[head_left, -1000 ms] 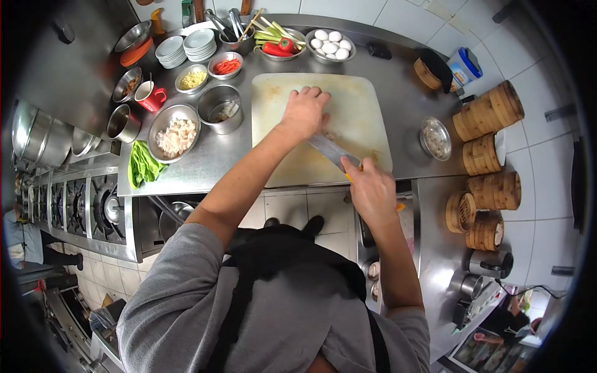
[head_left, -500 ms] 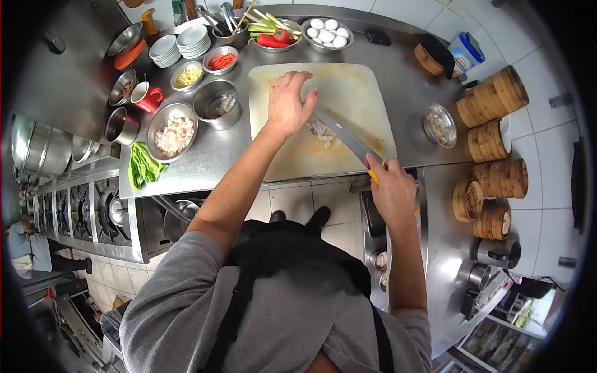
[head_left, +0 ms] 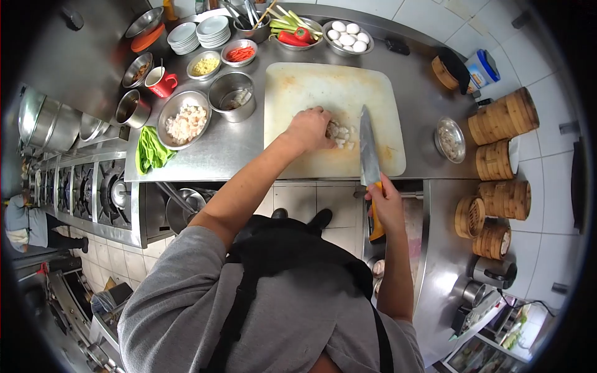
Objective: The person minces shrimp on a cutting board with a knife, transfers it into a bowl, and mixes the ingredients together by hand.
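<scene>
Left hand [head_left: 313, 129]: fingers bent and close together, against a pile of chopped pale pieces [head_left: 342, 133]; can't tell from here if it pinches any. Right hand [head_left: 388, 204]: closed round the yellow handle of a knife [head_left: 367, 146], blade pointing away from the person, over the right part of the white cutting board [head_left: 317, 84], beside the pile. Board lies on the steel counter [head_left: 413, 81]. Left of it, a steel pot [head_left: 224, 87]; beyond, white eggs [head_left: 348, 36]; right, bamboo steamers [head_left: 504, 118].

I can't see beneath the left hand [head_left: 311, 130]. The right hand [head_left: 388, 204] hides part of the knife's yellow handle [head_left: 377, 231] from me.
</scene>
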A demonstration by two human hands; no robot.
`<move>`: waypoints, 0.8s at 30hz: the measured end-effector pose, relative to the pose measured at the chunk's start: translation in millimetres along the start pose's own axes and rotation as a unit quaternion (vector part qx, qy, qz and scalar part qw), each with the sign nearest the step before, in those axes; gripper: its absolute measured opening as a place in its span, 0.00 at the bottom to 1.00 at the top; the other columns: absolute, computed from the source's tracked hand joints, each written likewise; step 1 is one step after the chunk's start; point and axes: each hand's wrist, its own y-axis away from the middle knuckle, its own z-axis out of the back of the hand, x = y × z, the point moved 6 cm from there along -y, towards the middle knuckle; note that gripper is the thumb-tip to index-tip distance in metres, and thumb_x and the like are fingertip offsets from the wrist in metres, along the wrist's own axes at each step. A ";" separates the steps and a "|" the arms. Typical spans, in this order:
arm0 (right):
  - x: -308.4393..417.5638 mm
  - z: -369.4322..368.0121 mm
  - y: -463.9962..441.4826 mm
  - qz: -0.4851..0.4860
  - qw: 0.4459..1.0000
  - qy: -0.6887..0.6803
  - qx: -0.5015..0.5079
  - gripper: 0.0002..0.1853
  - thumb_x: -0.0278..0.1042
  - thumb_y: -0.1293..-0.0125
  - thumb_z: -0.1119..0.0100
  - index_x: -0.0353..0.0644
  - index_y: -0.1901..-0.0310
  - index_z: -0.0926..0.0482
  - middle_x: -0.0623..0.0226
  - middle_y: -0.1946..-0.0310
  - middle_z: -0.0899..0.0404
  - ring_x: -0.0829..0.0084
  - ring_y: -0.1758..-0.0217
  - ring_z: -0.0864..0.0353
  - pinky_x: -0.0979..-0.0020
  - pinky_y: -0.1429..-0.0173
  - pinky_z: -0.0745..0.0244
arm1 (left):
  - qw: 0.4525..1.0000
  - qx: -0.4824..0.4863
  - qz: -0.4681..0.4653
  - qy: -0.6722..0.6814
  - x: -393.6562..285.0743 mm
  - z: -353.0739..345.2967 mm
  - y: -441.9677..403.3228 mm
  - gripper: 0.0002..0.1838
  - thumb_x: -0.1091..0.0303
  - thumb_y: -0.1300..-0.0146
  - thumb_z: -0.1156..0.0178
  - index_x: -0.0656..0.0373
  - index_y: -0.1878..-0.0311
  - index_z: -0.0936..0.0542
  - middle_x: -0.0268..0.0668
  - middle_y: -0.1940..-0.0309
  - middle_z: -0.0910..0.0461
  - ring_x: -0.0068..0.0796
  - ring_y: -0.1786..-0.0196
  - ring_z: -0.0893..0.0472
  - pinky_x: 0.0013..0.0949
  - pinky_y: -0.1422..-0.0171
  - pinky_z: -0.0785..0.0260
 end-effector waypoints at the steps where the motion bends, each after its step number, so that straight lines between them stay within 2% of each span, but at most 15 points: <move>1: -5.8 -6.2 0.9 0.013 1.000 -0.014 0.003 0.31 0.33 0.22 0.38 0.42 0.20 0.31 0.67 0.59 0.18 0.81 0.64 0.20 0.74 0.72 0.22 | 0.999 -0.008 -0.004 0.044 1.4 -3.1 -1.6 0.38 0.48 0.48 0.20 0.59 0.36 0.17 0.48 0.42 0.16 0.50 0.38 0.16 0.47 0.31 0.24; 5: -1.7 -30.5 5.5 0.008 0.999 -0.039 0.025 0.31 0.33 0.21 0.39 0.41 0.20 0.31 0.68 0.58 0.19 0.80 0.63 0.19 0.74 0.72 0.22 | 0.997 0.004 -0.014 0.078 -1.0 -14.2 -2.7 0.33 0.56 0.45 0.23 0.61 0.38 0.17 0.51 0.47 0.14 0.53 0.44 0.14 0.47 0.34 0.22; 7: 9.4 -40.2 6.1 0.016 0.999 -0.036 0.035 0.30 0.33 0.21 0.39 0.41 0.20 0.31 0.68 0.58 0.19 0.80 0.63 0.20 0.74 0.72 0.22 | 0.991 -0.037 -0.018 0.125 -0.2 -21.0 -3.5 0.28 0.61 0.43 0.26 0.62 0.40 0.16 0.51 0.50 0.13 0.50 0.46 0.13 0.44 0.37 0.21; 11: 29.3 -45.9 8.3 0.039 0.998 -0.034 0.038 0.29 0.33 0.21 0.39 0.41 0.21 0.29 0.68 0.57 0.18 0.81 0.62 0.20 0.74 0.71 0.23 | 0.973 -0.047 0.026 0.223 3.5 -9.2 3.0 0.24 0.65 0.42 0.27 0.62 0.42 0.16 0.49 0.53 0.12 0.46 0.50 0.12 0.43 0.40 0.21; 14: 61.9 -56.2 9.7 0.069 0.996 -0.013 0.046 0.29 0.32 0.21 0.40 0.43 0.21 0.29 0.69 0.58 0.19 0.82 0.66 0.22 0.76 0.71 0.25 | 0.961 -0.099 0.029 0.255 22.8 19.1 23.0 0.22 0.68 0.42 0.27 0.61 0.44 0.17 0.47 0.58 0.12 0.43 0.55 0.12 0.41 0.45 0.20; 15: 82.9 -65.5 12.3 0.073 0.995 -0.003 0.068 0.28 0.32 0.21 0.40 0.43 0.21 0.29 0.70 0.60 0.19 0.84 0.70 0.25 0.77 0.71 0.26 | 0.951 -0.140 0.025 0.274 30.6 37.8 32.7 0.22 0.69 0.42 0.27 0.61 0.44 0.16 0.45 0.59 0.12 0.39 0.57 0.12 0.40 0.47 0.20; 16: 101.2 -76.2 12.2 0.075 0.994 -0.001 0.080 0.28 0.32 0.21 0.40 0.43 0.21 0.29 0.70 0.60 0.19 0.84 0.70 0.25 0.77 0.71 0.26 | 0.939 -0.180 0.019 0.292 36.8 56.4 41.2 0.21 0.69 0.41 0.26 0.61 0.44 0.16 0.43 0.60 0.12 0.36 0.58 0.13 0.39 0.48 0.20; 18: 140.5 -105.6 13.4 0.132 0.983 0.009 0.130 0.28 0.32 0.21 0.40 0.43 0.22 0.28 0.72 0.61 0.19 0.85 0.73 0.28 0.78 0.72 0.29 | 0.932 -0.257 0.023 0.255 66.4 96.3 69.3 0.21 0.69 0.40 0.26 0.62 0.44 0.16 0.40 0.60 0.12 0.28 0.59 0.14 0.36 0.51 0.20; 20: 179.0 -145.3 13.5 0.186 0.967 0.009 0.174 0.28 0.33 0.22 0.39 0.45 0.22 0.28 0.69 0.63 0.18 0.83 0.70 0.26 0.73 0.68 0.25 | 0.913 -0.324 0.047 0.243 97.9 139.9 108.1 0.23 0.69 0.40 0.25 0.63 0.42 0.16 0.38 0.60 0.12 0.25 0.58 0.15 0.34 0.51 0.20; 22: 197.8 -188.6 -0.1 0.290 0.938 0.095 0.164 0.28 0.36 0.23 0.37 0.47 0.24 0.27 0.61 0.62 0.15 0.73 0.66 0.16 0.64 0.61 0.20 | 0.904 -0.371 0.104 0.184 128.1 172.6 152.3 0.25 0.68 0.40 0.24 0.64 0.39 0.16 0.37 0.59 0.12 0.25 0.57 0.15 0.33 0.50 0.20; 24: 227.1 -225.9 7.0 0.423 0.871 0.225 0.110 0.28 0.39 0.25 0.35 0.48 0.26 0.25 0.54 0.57 0.12 0.59 0.57 0.09 0.57 0.54 0.18 | 0.904 -0.383 0.141 0.129 169.8 182.7 184.5 0.28 0.67 0.42 0.22 0.64 0.38 0.16 0.41 0.56 0.12 0.29 0.55 0.14 0.34 0.46 0.20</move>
